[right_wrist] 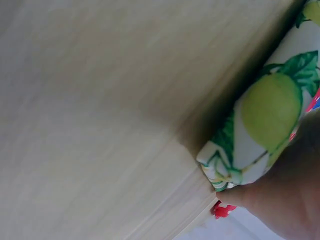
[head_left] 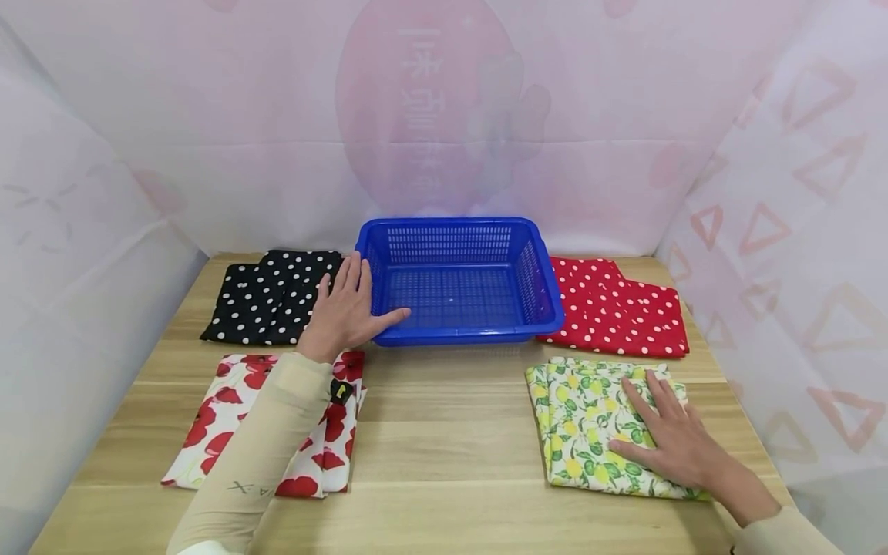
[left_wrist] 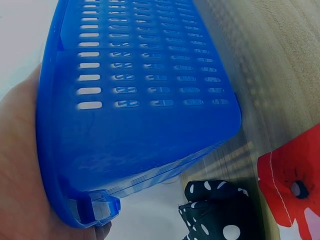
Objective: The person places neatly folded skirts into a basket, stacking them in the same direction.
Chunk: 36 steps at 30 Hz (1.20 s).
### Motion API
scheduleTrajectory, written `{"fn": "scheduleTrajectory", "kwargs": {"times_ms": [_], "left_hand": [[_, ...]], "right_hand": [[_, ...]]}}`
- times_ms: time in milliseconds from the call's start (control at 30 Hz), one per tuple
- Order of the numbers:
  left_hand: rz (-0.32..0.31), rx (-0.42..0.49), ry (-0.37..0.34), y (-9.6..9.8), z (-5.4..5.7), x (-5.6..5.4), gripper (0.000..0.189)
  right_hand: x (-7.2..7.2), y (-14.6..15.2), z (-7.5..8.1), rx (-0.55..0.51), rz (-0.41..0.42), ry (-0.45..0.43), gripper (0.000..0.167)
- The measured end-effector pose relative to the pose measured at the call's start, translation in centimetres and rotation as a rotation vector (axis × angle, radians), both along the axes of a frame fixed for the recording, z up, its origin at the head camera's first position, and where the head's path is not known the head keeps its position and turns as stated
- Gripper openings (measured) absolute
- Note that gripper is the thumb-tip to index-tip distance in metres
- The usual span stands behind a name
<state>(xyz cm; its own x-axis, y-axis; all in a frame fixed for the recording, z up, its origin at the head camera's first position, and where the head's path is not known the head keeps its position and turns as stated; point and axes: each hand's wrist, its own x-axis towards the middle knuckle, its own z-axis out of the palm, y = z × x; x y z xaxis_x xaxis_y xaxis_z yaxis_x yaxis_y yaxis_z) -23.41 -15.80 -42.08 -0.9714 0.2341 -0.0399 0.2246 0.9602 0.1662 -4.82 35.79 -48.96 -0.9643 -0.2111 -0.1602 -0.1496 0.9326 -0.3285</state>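
With the left hand (head_left: 344, 312) spread over the blue basket (head_left: 451, 334) at upper centre, the right hand (head_left: 676, 443), splayed on the lemon-print cloth (head_left: 590, 439) at lower right, could skew its folds by dragging, though fingertip pressure is hard to judge.

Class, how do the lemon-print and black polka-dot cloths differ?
The lemon-print cloth shows yellow fruit on white; the black polka-dot cloth, white dots. The lemon-print cloth lies under the right hand; the black one beside the blue basket. Both are folded.
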Motion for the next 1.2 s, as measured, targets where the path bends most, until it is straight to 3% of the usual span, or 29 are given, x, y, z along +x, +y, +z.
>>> {"fn": "scheduleTrajectory", "kwargs": {"times_ms": [1200], "left_hand": [[0.008,0.02,-0.032,0.0,0.1,-0.2,0.121]], "right_hand": [[-1.4,-8.8,0.9,0.034,0.077,-0.045,0.107]]}}
